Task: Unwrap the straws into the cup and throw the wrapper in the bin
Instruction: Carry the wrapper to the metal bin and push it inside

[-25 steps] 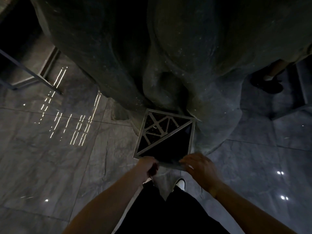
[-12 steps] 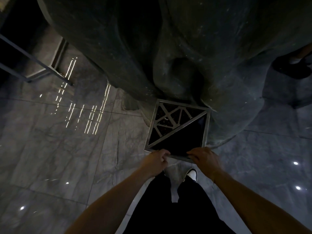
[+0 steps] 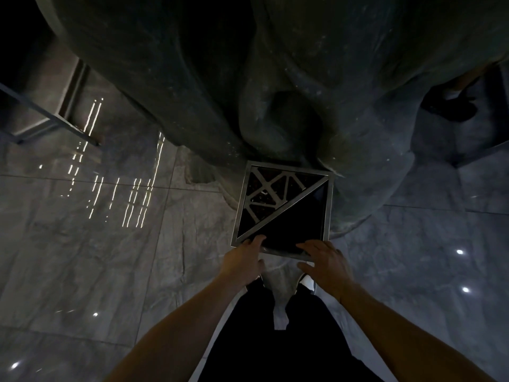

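A square bin with a metal rim [image 3: 240, 205] stands on the floor just ahead of my feet. Its top is split diagonally: a metal lattice [image 3: 271, 194] covers the far left half, and the near right half is a dark opening [image 3: 297, 224]. My left hand [image 3: 242, 257] is at the near left corner of the rim, its fingers curled with the tips at the edge. My right hand [image 3: 326, 261] lies over the near right part of the rim, fingers apart and holding nothing. No wrapper, straw or cup shows in this dim light.
A big dark rock-like column [image 3: 275, 78] rises right behind the bin. Glossy grey floor tiles [image 3: 110, 244] spread to both sides. A metal frame [image 3: 49, 117] stands at the far left. Another person's dark shoe [image 3: 449, 106] is at the upper right.
Both hands have reached forward from just short of the bin onto its near rim. My left hand has loosened from a tight fist. The bin looks closer.
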`<action>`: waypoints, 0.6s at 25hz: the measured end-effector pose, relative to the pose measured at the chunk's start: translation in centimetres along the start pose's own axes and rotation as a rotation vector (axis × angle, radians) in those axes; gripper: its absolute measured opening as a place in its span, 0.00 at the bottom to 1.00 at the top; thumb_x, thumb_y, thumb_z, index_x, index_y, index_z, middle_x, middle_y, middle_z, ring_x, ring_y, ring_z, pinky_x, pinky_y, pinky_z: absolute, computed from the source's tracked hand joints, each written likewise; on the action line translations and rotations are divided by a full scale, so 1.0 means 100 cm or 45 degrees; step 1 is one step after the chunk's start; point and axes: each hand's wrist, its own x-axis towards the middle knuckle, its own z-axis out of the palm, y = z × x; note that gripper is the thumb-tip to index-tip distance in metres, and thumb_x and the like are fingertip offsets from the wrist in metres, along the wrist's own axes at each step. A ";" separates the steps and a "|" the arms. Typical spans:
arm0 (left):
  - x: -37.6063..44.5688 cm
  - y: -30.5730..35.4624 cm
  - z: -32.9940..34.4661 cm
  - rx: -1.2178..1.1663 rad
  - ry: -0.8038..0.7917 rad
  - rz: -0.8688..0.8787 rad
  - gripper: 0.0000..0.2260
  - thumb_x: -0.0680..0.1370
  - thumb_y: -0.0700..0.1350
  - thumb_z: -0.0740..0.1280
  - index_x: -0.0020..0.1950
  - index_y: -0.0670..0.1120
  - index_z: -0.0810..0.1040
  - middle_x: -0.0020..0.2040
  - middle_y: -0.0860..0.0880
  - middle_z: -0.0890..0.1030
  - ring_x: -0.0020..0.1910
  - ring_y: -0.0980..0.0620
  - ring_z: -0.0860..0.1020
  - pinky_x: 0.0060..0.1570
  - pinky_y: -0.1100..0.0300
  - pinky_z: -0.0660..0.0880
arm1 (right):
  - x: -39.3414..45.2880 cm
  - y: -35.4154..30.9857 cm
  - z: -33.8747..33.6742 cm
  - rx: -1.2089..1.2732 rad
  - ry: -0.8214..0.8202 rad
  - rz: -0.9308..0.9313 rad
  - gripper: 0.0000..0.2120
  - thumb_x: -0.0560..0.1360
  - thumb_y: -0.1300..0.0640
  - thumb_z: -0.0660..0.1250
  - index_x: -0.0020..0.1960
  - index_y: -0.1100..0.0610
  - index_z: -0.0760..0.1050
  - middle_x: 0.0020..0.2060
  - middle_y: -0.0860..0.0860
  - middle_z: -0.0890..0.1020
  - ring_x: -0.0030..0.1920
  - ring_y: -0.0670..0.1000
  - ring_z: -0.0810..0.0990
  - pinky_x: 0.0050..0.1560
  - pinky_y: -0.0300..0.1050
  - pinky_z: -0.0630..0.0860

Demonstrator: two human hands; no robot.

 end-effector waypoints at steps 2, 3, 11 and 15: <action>-0.002 -0.006 -0.002 -0.032 0.008 -0.024 0.29 0.77 0.50 0.65 0.75 0.57 0.56 0.66 0.46 0.77 0.59 0.42 0.79 0.55 0.46 0.77 | -0.002 -0.005 0.001 -0.029 0.021 0.013 0.26 0.74 0.44 0.65 0.71 0.45 0.67 0.69 0.46 0.72 0.68 0.51 0.69 0.61 0.49 0.70; -0.004 -0.008 -0.004 -0.050 0.009 -0.040 0.30 0.77 0.49 0.65 0.75 0.58 0.55 0.66 0.46 0.76 0.59 0.43 0.79 0.55 0.46 0.77 | -0.003 -0.008 0.000 -0.037 0.019 0.021 0.26 0.75 0.44 0.65 0.71 0.45 0.67 0.70 0.46 0.72 0.68 0.51 0.69 0.62 0.49 0.70; -0.034 -0.032 -0.010 -0.139 0.027 -0.073 0.35 0.76 0.47 0.65 0.78 0.59 0.50 0.63 0.46 0.77 0.56 0.44 0.80 0.53 0.46 0.79 | -0.020 -0.031 0.004 -0.020 0.000 0.043 0.27 0.76 0.43 0.64 0.73 0.45 0.63 0.70 0.47 0.70 0.67 0.51 0.70 0.63 0.49 0.69; -0.060 -0.035 -0.008 -0.287 0.109 -0.109 0.33 0.76 0.46 0.66 0.77 0.59 0.55 0.59 0.46 0.78 0.53 0.45 0.80 0.52 0.46 0.79 | -0.024 -0.037 -0.003 -0.049 -0.012 -0.030 0.29 0.76 0.42 0.62 0.75 0.45 0.59 0.72 0.48 0.68 0.68 0.51 0.69 0.65 0.48 0.70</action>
